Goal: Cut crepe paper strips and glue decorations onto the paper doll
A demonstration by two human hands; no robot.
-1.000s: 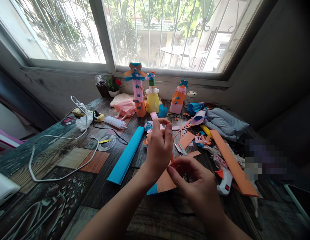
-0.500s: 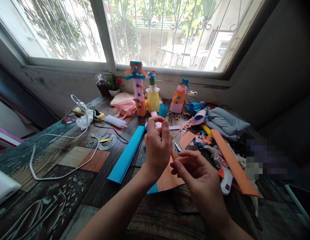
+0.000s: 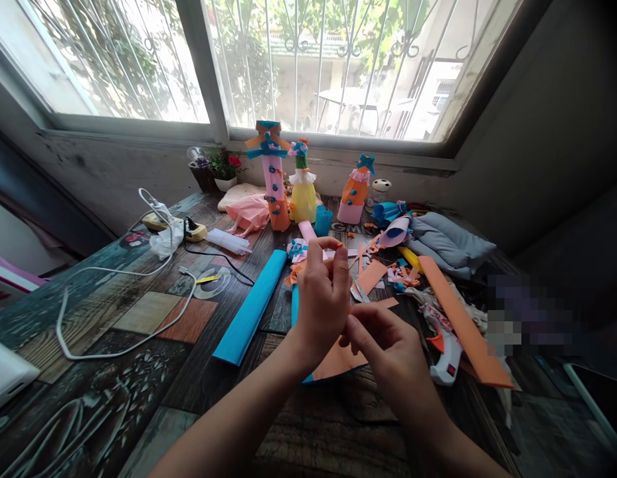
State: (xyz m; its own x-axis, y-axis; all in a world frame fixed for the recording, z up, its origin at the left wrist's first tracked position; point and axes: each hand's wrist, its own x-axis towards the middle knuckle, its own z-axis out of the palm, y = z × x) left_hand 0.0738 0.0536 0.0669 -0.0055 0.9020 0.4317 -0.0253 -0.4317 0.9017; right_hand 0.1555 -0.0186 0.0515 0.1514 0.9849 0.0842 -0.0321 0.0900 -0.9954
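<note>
My left hand (image 3: 324,295) is raised over the middle of the table, its fingers closed on a thin orange crepe paper strip (image 3: 340,245), which peeks out at the fingertips. Just below it and to the right, my right hand (image 3: 395,348) pinches the lower end of the same strip between thumb and fingers. Most of the strip is hidden by the hands. Beneath them lies an orange crepe paper sheet (image 3: 335,363) with blue edges. Scissors (image 3: 358,292) rest just beyond, partly covered by my left hand.
A folded blue crepe paper piece (image 3: 251,309) lies at the left. On the right are a glue gun (image 3: 447,362), a long orange paper strip (image 3: 465,322) and grey cloth (image 3: 447,242). Decorated paper figures (image 3: 303,192) stand by the window. A white cable (image 3: 123,271) loops leftward.
Both hands have drawn closer together, my left shifting slightly right. Less of the orange strip shows between them, and a small blue-and-pink paper piece behind my left hand is more exposed.
</note>
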